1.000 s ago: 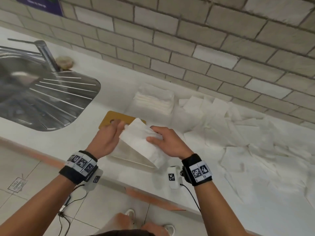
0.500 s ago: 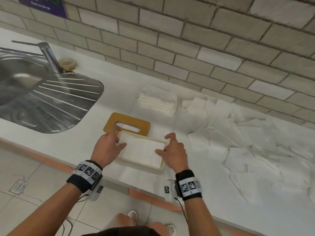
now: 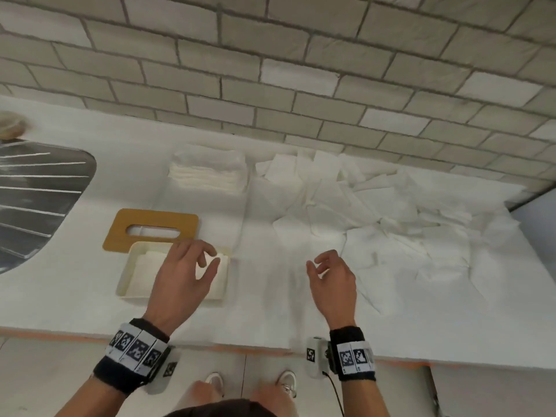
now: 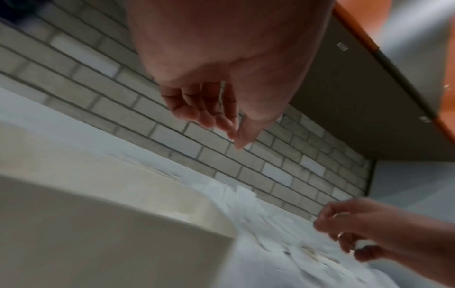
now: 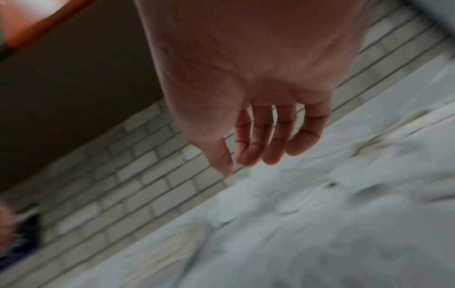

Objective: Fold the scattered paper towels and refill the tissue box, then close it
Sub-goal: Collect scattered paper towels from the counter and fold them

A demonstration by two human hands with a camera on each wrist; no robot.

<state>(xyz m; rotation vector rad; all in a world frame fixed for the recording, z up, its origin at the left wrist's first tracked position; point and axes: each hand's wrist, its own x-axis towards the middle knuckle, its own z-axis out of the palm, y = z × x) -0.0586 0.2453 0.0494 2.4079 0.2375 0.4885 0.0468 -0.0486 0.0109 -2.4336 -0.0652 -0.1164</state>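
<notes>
While the lid [image 3: 150, 230] lies at left-centre, off the tissue box [image 3: 126, 281] for refilling, both hands, left hand [image 3: 180, 281] and right hand [image 3: 334, 284], hover apart, loosely curled and empty, the right nearer the scattered paper towels [image 3: 391, 224].

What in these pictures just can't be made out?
- How full the tissue box is: head view, the left hand covers part of it.
- Sink: cut off by the head view's left edge.
- Scattered paper towels: motion-blurred in the right wrist view; uncountable.

One tissue box [image 3: 126, 275], one lid [image 3: 150, 230], one folded stack [image 3: 207, 173], many scattered paper towels [image 3: 376, 224], two hands.
</notes>
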